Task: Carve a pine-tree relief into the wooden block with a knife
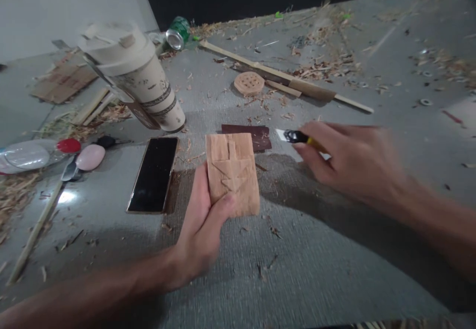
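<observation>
A small block of pale wood (241,170) with angular shapes carved into its face is gripped by my left hand (204,220), the thumb lying across its lower left part. To the right of the block, my right hand (338,158) closes around a utility knife (297,136) with a black front and a bit of yellow on its body. The short pale blade points left, apart from the wood. Behind the block, a dark reddish-brown strip (260,137), perhaps sandpaper, lies flat on the grey surface (297,269).
Left of the block lies a phone (153,175); behind it stands a large lidded cup (148,78). A carved wooden disc (249,83) and long sticks (275,73) are farther back, near a green can (177,33). Wood shavings are scattered around. A plastic bottle (29,155) lies far left.
</observation>
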### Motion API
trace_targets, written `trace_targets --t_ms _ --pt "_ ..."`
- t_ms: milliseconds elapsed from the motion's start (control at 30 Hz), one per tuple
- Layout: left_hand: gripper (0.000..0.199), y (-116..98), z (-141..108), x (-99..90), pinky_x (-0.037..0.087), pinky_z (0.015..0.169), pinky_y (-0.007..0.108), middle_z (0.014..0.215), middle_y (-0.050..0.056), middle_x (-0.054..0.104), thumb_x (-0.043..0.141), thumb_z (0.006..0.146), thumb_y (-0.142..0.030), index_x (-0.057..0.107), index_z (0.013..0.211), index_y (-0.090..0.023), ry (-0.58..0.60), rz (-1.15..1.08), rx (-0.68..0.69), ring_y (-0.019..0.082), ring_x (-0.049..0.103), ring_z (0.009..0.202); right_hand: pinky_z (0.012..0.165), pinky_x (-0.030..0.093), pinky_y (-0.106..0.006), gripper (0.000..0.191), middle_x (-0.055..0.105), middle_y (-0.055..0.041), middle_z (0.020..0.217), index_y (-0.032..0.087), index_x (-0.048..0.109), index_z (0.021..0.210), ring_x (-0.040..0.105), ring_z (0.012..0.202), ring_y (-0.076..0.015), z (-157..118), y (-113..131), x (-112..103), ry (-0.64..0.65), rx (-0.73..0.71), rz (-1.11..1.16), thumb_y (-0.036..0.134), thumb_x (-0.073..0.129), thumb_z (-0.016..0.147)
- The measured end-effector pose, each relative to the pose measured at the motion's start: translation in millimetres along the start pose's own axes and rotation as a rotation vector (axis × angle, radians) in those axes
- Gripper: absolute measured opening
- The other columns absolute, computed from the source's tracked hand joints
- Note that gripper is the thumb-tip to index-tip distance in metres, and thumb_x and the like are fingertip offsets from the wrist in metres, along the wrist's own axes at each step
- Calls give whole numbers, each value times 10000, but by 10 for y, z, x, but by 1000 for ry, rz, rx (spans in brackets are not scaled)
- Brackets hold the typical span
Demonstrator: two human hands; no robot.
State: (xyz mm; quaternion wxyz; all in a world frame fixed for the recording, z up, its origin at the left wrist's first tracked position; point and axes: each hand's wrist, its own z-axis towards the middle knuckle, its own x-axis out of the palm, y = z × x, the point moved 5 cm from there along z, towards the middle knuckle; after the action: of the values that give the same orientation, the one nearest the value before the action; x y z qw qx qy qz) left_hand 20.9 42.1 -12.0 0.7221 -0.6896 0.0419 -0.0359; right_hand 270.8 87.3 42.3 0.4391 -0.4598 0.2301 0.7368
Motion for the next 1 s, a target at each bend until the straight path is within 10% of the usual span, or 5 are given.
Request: trace_targets --t_ms 533,1000 --pt "429 68 -5 -10 552 1261 574 1472 89 693 693 1100 -375 627 1514 -288 -34 -67 -25 334 681 1367 601 336 -335 315 692 11 783 229 592 982 588 591 -146 -110 476 77 185 -347 312 371 427 1209" --pt "357 -39 -124 27 624 1096 456 1349 63 715 649 1115 -322 634 1472 -305 77 -10 66 276 688 1197 521 246 -325 348 691 -23 718 213 679 980 521 548 -159 0 -106 69 57 10 23 452 511 1168"
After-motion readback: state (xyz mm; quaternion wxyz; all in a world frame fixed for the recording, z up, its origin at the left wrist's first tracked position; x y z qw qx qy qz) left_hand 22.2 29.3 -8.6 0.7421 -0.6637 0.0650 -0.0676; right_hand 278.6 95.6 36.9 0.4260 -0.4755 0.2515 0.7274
